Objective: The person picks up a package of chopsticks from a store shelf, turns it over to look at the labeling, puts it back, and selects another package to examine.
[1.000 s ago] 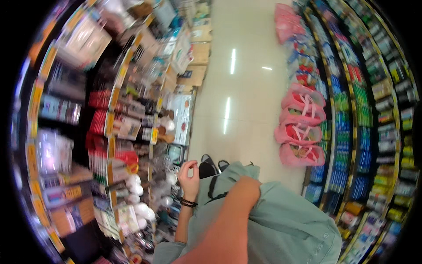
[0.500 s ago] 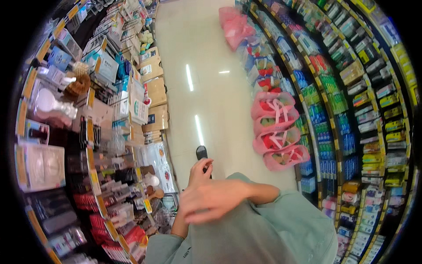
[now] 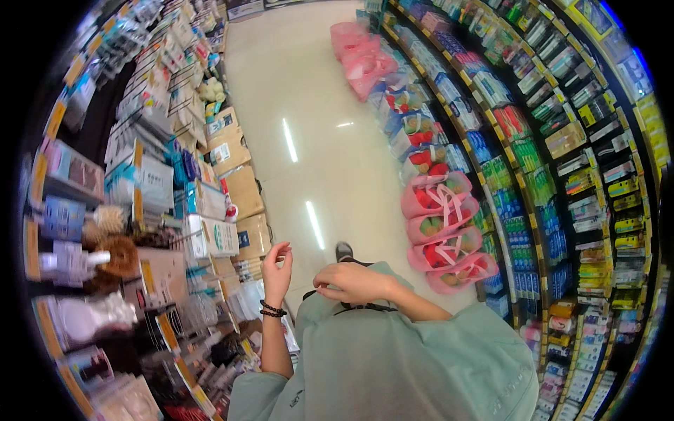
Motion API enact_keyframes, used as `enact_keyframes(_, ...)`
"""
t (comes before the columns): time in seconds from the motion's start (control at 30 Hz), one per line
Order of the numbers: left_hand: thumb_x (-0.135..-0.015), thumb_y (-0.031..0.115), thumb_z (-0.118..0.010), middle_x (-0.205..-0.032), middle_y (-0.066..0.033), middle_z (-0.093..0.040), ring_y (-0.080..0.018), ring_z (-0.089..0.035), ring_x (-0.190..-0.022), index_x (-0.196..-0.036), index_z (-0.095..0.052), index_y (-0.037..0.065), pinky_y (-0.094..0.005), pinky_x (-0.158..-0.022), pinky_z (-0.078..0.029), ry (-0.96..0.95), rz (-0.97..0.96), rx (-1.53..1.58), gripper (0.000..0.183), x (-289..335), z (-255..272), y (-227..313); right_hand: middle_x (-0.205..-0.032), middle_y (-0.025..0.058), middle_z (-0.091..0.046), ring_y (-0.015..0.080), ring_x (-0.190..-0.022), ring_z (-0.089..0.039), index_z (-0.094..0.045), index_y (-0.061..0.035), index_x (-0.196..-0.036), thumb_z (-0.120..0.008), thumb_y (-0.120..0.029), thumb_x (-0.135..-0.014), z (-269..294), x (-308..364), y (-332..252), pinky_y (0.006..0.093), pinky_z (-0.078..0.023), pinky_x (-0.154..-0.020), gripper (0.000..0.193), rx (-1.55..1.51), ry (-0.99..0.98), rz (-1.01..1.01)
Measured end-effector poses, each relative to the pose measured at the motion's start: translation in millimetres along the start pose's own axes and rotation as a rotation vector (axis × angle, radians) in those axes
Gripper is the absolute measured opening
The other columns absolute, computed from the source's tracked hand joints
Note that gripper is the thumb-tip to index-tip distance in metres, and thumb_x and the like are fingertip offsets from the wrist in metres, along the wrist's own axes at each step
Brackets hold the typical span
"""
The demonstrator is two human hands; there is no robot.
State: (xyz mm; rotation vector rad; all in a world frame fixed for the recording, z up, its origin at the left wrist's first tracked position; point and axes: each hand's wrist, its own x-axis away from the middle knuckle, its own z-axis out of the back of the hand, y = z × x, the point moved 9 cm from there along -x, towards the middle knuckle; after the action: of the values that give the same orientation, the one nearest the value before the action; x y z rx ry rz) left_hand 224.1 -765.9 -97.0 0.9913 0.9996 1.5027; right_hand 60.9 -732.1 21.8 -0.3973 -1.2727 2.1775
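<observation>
Left hand (image 3: 276,272) loosely curled, empty; right hand (image 3: 354,282) loosely bent, seemingly empty. Swinging left could knock boards (image 3: 253,236); drifting right, bags (image 3: 445,234).

Sage-green shirt (image 3: 393,351), black bracelet (image 3: 272,309), pink bags (image 3: 449,231), cream floor (image 3: 351,168).

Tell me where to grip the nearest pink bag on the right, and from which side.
Probably best by the pale strap of the nearest pink bag, from above and the aisle side with the right hand: the strap lies across the bag's top, facing up, while shelves line its right and another pink bag crowds its far side.
</observation>
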Motion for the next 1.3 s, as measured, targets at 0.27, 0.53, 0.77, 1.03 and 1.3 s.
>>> enact_keyframes(0.27, -0.090, 0.006, -0.059, -0.096, -0.0101, -0.068, -0.0175, -0.065, -0.090, -0.115, -0.062, 0.002, -0.0308, -0.080, -0.051, -0.145, -0.042, 0.032, 0.025, -125, -66, 40, -0.090, 0.0147, -0.065, 0.0324, -0.085, -0.062, -0.062, -0.0016, -0.096, -0.056, -0.019, -0.092, 82, -81, 96, 0.0412, -0.048, -0.078, 0.019, 0.042, 0.041, -0.057)
enact_keyframes(0.53, -0.082, -0.003, -0.052, -0.109, -0.0168, -0.067, -0.0276, -0.065, -0.101, -0.119, -0.060, 0.000, -0.0355, -0.089, -0.050, -0.468, -0.063, -0.080, 0.038, -270, -94, 97, -0.090, 0.0139, -0.066, 0.0326, -0.078, -0.063, -0.064, -0.0056, -0.093, -0.055, -0.024, -0.092, 211, -200, 147, 0.0411, -0.049, -0.069, 0.020, -0.015, -0.062, -0.069)
enact_keyframes(0.77, -0.081, -0.008, -0.048, -0.112, -0.0108, -0.065, -0.0197, -0.063, -0.103, -0.123, -0.057, -0.001, -0.0309, -0.089, -0.050, -0.271, 0.004, 0.193, 0.044, -406, -64, 89, -0.089, 0.0095, -0.065, 0.0198, -0.079, -0.061, -0.060, -0.0026, -0.108, -0.055, -0.018, -0.096, 334, -304, 152, 0.0321, -0.048, -0.074, 0.020, -0.497, 0.101, 0.006)
enact_keyframes(1.03, -0.092, 0.001, -0.059, -0.111, -0.0070, -0.064, -0.0141, -0.061, -0.098, -0.120, -0.056, -0.001, -0.0270, -0.086, -0.051, -0.342, 0.139, 0.441, 0.028, -546, -77, 76, -0.092, 0.0095, -0.065, 0.0185, -0.082, -0.059, -0.060, -0.0035, -0.110, -0.056, -0.019, -0.096, 371, -408, 237, 0.0319, -0.047, -0.074, 0.021, -0.468, 0.021, -0.048)
enact_keyframes(1.3, -0.096, 0.010, -0.057, -0.104, -0.0090, -0.067, -0.0144, -0.064, -0.096, -0.118, -0.059, -0.001, -0.0279, -0.084, -0.052, -0.261, 0.171, 0.397, 0.025, -732, -45, 84, -0.084, 0.0095, -0.061, 0.0162, -0.074, -0.054, -0.059, 0.0005, -0.104, -0.057, -0.017, -0.095, 472, -532, 288, 0.0315, -0.045, -0.068, 0.020, -0.430, 0.047, -0.130)
